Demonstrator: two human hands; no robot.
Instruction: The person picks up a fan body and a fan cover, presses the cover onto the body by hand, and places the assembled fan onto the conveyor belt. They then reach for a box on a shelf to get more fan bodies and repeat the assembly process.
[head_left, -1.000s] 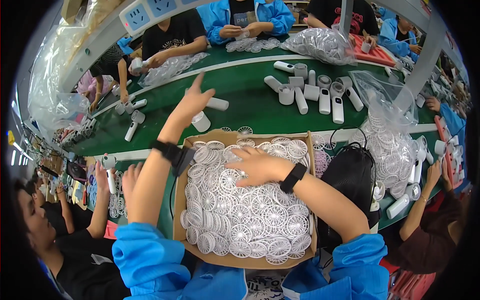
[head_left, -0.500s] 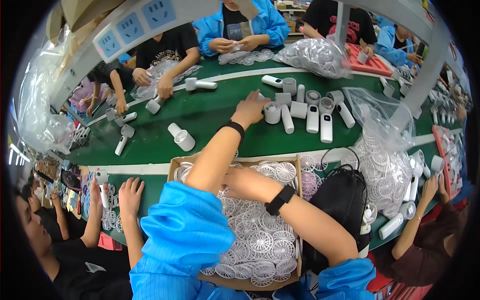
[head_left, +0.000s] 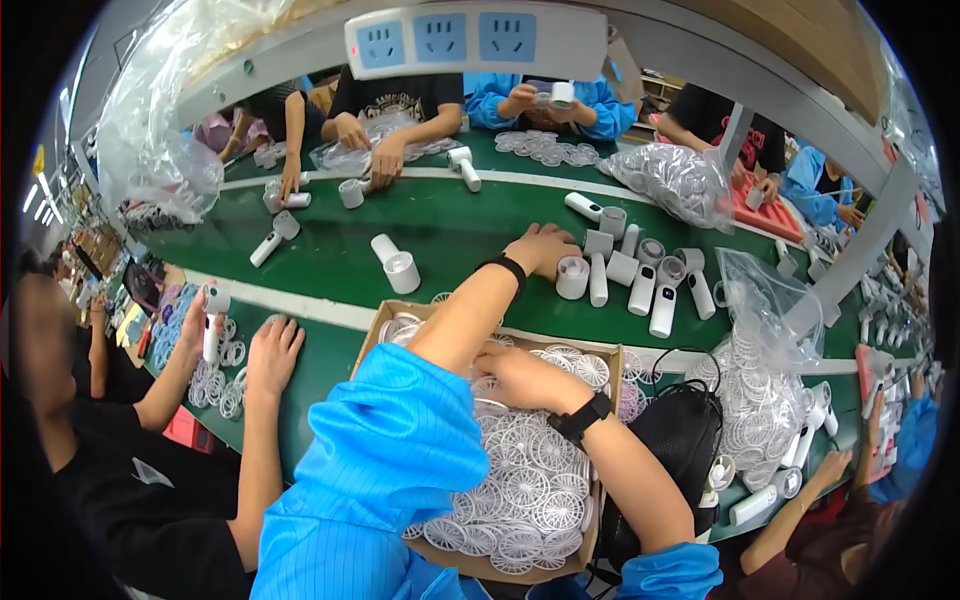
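Note:
My left hand [head_left: 541,250] stretches over the green work surface, its fingers bent around a white handheld fan [head_left: 572,279]; the hand covers part of that fan. Several more white handheld fans [head_left: 641,290] lie just to its right. My right hand [head_left: 520,376] is down in a cardboard box [head_left: 372,340], fingers curled in among white round fan grilles [head_left: 526,487]. My left forearm passes in front of those fingertips, so what they hold cannot be made out. Another handheld fan [head_left: 401,272] lies apart, left of my left hand.
A black bag [head_left: 660,450] and a clear bag of grilles [head_left: 755,400] stand right of the box. A metal frame with a power strip [head_left: 475,40] crosses overhead. Co-workers sit across and at both sides; one person's hand [head_left: 272,355] rests near the box's left.
The view has shifted, so the scene sits lower and further right. My left hand has moved right over the fan. Across the table, a person in blue now holds up a white fan part.

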